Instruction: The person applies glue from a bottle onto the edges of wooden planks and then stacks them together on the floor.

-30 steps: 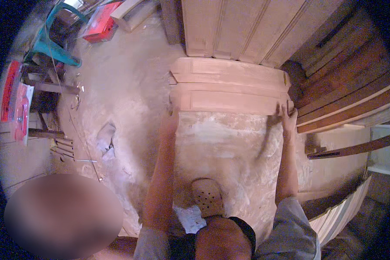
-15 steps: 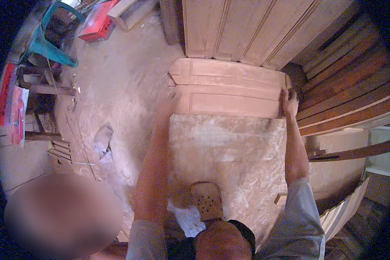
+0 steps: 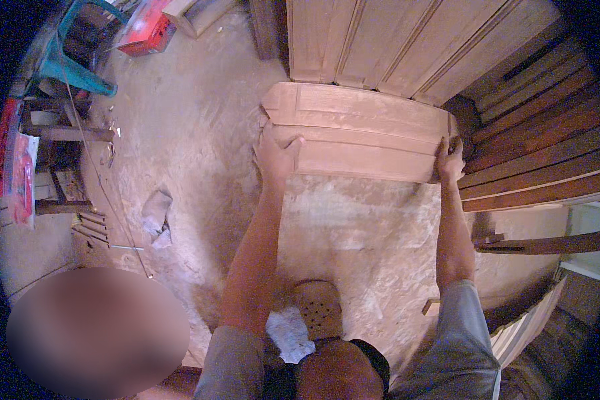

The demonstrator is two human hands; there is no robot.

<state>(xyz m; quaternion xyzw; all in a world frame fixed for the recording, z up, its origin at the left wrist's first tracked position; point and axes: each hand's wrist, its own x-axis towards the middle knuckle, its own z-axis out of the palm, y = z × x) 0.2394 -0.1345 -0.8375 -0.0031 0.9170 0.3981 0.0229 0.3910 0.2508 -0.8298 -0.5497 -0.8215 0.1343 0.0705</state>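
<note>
A pale wooden panel (image 3: 367, 130) with moulded grooves and a pointed left end is held out in front of me. My left hand (image 3: 277, 155) grips its left end, thumb across the face and fingers along the end edge. At the opposite end, my right hand (image 3: 451, 160) is wrapped round the edge, with the fingertips partly hidden behind it. Just beyond the panel's upper edge stands a larger grooved wooden panel (image 3: 393, 43); whether the two touch is hard to tell.
Stacked dark boards (image 3: 540, 127) lie on the right. A green plastic chair (image 3: 73, 73) and a red box (image 3: 148, 37) stand at the far left. Crumpled scraps (image 3: 157, 213) lie on the dusty floor. Another person (image 3: 100, 333) is close at lower left.
My left hand has moved right and settled on the panel's left end, its thumb now across the face. The right hand keeps its hold, and the panel has shifted slightly to the right.
</note>
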